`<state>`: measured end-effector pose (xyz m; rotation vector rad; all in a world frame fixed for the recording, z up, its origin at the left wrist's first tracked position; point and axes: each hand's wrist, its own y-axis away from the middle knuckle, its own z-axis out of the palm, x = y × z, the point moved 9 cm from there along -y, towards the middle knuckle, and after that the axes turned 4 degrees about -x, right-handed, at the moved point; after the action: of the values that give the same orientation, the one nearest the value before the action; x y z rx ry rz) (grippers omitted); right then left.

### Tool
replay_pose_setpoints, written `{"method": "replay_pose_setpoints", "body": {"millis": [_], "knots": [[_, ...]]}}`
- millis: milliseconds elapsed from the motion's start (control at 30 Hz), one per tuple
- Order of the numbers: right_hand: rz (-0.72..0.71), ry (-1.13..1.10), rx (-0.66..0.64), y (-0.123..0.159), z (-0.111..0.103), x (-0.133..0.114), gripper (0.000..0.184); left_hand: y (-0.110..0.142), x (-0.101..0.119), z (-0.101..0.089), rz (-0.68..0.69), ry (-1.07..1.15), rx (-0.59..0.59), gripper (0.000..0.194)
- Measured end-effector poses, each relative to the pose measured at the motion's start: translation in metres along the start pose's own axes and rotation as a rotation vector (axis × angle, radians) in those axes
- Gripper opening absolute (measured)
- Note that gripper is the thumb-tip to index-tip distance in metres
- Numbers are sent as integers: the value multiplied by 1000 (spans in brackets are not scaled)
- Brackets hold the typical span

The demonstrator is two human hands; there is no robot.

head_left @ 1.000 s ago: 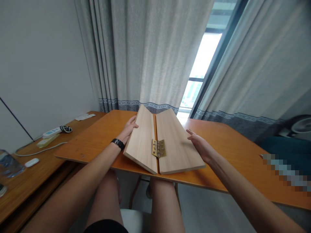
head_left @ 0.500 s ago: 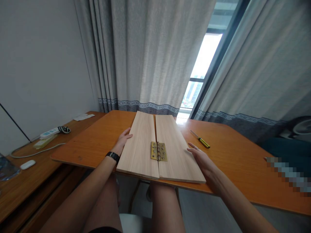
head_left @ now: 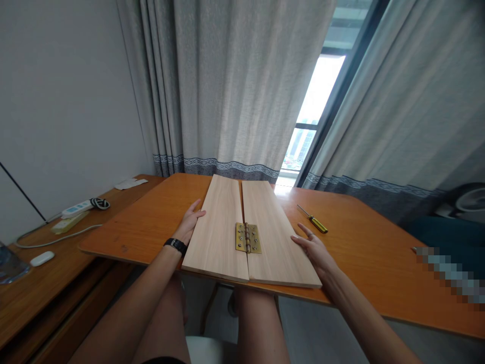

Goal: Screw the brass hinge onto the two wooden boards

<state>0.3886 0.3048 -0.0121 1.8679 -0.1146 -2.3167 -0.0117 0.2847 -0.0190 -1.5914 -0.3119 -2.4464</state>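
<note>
Two pale wooden boards, the left board (head_left: 215, 227) and the right board (head_left: 278, 247), lie flat side by side on the table. A brass hinge (head_left: 247, 237) with several screws in its leaves spans the seam between them. A narrow gap separates the boards beyond the hinge. My left hand (head_left: 189, 223) rests against the outer edge of the left board, thumb on the rim, fingers stretched out. At the other outer edge, my right hand (head_left: 311, 247) touches the right board with its thumb; its fingers are spread. A screwdriver (head_left: 317, 223) with a yellow handle lies beyond my right hand.
The orange-brown table (head_left: 379, 247) extends to both sides. On a lower wooden surface at left are a power strip (head_left: 77, 208), a cable, a white case (head_left: 42, 259) and a clear container (head_left: 11, 263). A pixelated object (head_left: 450, 273) lies at right. Curtains (head_left: 235, 91) hang behind.
The fingers of both hands have lifted and spread a little away from the board edges. The boards, hinge and screwdriver stay in place, with a slight camera shift.
</note>
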Motion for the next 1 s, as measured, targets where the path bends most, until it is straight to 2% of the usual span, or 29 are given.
{"method": "replay_pose_setpoints", "body": {"millis": [233, 367, 467, 600, 700, 800, 1000], "knots": [[15, 74, -20, -2, 0, 0, 87, 5, -2, 3, -27, 19, -40, 96], [24, 99, -40, 2, 6, -4, 88, 9, 2, 12, -13, 54, -117, 110], [0, 114, -48, 5, 9, -16, 88, 10, 8, 21, 21, 74, -169, 111], [-32, 188, -67, 7, 17, -42, 89, 5, 18, 31, 69, 70, -153, 106], [-104, 243, -96, 10, 32, -69, 86, 4, 29, 43, 110, 45, -154, 101], [-177, 297, -149, 15, 56, -91, 76, 7, 43, 62, 151, -1, -176, 97], [-246, 464, -197, 28, 111, -115, 71, 17, 69, 103, 201, -125, -176, 90]]}}
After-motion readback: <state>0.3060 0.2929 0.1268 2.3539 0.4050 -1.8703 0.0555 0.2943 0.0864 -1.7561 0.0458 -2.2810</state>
